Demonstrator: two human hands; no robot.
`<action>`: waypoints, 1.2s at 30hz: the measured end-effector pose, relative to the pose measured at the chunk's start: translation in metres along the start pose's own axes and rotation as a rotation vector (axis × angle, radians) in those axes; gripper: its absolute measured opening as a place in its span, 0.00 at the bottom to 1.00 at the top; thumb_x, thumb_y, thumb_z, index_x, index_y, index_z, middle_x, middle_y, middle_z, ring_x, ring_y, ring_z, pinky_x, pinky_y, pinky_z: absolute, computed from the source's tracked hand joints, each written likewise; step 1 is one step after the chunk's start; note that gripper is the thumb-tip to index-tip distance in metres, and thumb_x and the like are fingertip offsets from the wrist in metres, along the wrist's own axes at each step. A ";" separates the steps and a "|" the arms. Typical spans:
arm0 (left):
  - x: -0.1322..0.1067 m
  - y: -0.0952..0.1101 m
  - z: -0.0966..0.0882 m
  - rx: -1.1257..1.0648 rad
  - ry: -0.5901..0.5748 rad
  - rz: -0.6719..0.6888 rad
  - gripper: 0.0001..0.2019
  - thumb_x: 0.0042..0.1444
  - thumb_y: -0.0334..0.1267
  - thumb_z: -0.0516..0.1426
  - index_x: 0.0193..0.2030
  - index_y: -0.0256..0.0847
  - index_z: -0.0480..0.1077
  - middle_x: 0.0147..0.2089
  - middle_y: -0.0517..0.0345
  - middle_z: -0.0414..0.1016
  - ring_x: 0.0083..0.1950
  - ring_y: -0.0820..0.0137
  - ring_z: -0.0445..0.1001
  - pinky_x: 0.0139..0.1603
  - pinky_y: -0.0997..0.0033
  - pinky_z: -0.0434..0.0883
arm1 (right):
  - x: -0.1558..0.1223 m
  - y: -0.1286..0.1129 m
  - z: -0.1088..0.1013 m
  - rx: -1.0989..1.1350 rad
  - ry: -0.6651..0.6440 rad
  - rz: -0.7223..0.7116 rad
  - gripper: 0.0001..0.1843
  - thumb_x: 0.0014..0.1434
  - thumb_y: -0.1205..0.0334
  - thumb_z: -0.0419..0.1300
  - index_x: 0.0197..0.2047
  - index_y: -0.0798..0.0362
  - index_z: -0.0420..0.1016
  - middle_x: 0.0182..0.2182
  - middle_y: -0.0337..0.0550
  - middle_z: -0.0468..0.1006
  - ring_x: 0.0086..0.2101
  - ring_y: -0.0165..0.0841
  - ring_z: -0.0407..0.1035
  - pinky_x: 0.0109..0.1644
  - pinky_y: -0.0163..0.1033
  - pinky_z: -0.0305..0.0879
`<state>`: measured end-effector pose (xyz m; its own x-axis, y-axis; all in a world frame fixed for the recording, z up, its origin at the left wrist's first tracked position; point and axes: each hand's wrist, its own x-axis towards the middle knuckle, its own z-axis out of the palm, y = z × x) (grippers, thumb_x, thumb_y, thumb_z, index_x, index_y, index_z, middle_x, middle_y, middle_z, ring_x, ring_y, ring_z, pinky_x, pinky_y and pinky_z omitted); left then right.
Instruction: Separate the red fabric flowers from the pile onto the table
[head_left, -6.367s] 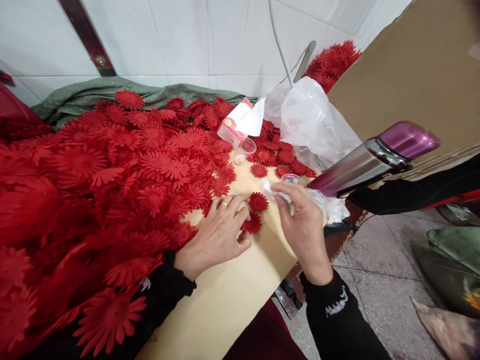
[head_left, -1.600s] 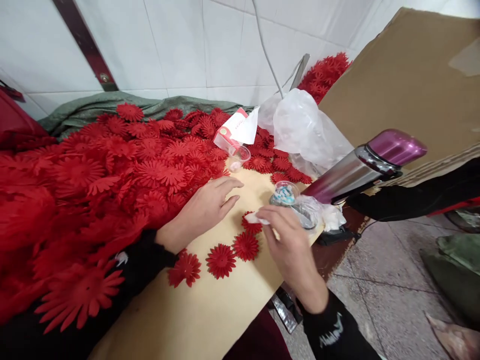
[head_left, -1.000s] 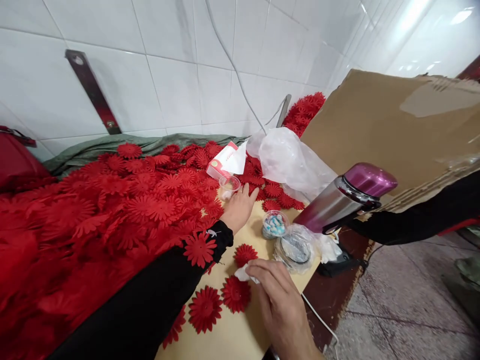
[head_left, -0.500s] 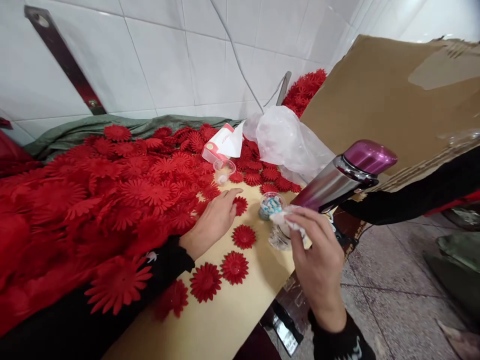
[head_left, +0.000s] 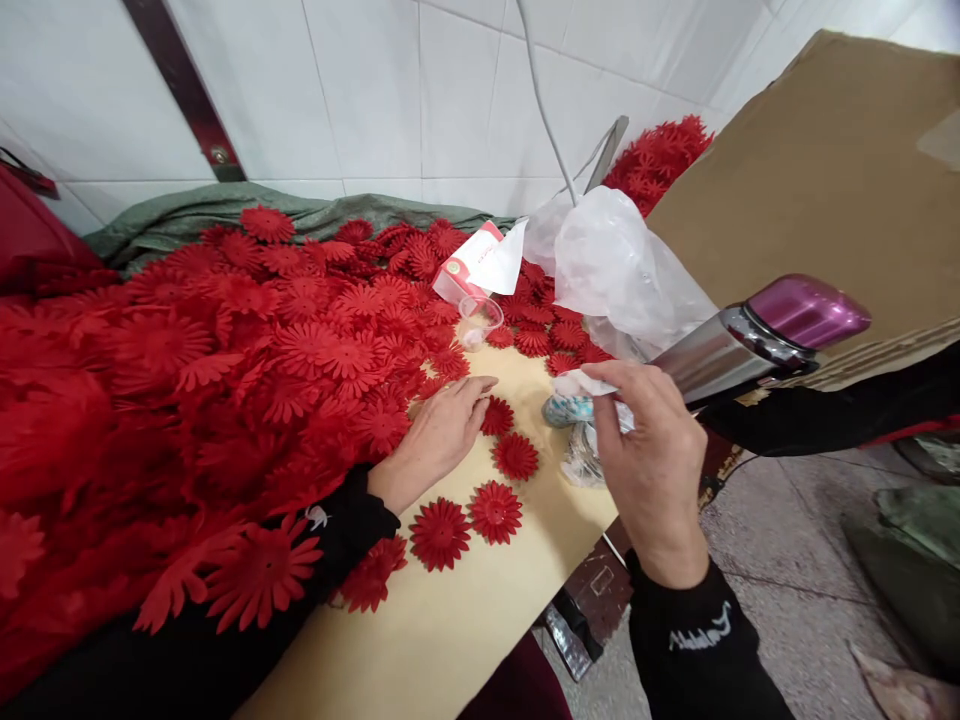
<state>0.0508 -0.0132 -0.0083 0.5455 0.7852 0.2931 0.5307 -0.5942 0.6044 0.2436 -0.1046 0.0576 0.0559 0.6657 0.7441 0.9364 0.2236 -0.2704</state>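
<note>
Placement step, by judgement. Left hand (head_left: 442, 435) laid flat and open, fingertips against red flower (head_left: 496, 416), left of flask (head_left: 750, 340). Right hand (head_left: 649, 440) pinched shut on white scrap (head_left: 592, 383), held just in front of flask. Next move likely called for steady aim at flower centre.

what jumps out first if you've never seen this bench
The huge heap of red flowers covers the left side. Then the left hand lying flat on the tan board beside a few single flowers, and the right hand pinching a white scrap before a purple-capped flask.
</note>
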 end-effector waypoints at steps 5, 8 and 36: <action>0.001 -0.005 0.001 -0.063 0.020 -0.048 0.21 0.67 0.25 0.48 0.64 0.38 0.64 0.56 0.48 0.81 0.56 0.63 0.80 0.61 0.58 0.75 | -0.013 -0.021 0.045 0.160 -0.317 -0.092 0.14 0.69 0.75 0.52 0.46 0.53 0.78 0.40 0.47 0.82 0.41 0.38 0.73 0.49 0.44 0.69; -0.001 -0.004 0.000 -0.010 -0.055 -0.031 0.24 0.63 0.25 0.51 0.66 0.38 0.63 0.59 0.47 0.79 0.58 0.61 0.79 0.62 0.56 0.75 | -0.017 -0.019 0.061 0.189 -0.510 -0.093 0.13 0.69 0.74 0.53 0.42 0.53 0.78 0.37 0.46 0.81 0.38 0.39 0.72 0.47 0.44 0.68; -0.002 -0.016 -0.001 -0.165 0.013 0.034 0.21 0.63 0.26 0.48 0.60 0.39 0.69 0.58 0.51 0.81 0.60 0.66 0.80 0.64 0.60 0.75 | -0.012 0.026 -0.005 -0.063 0.012 0.098 0.12 0.68 0.69 0.56 0.48 0.48 0.80 0.43 0.45 0.84 0.46 0.40 0.77 0.53 0.50 0.74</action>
<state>0.0406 -0.0045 -0.0177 0.5522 0.7682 0.3240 0.3979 -0.5843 0.7073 0.2691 -0.1108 0.0449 0.1519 0.6737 0.7232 0.9462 0.1122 -0.3034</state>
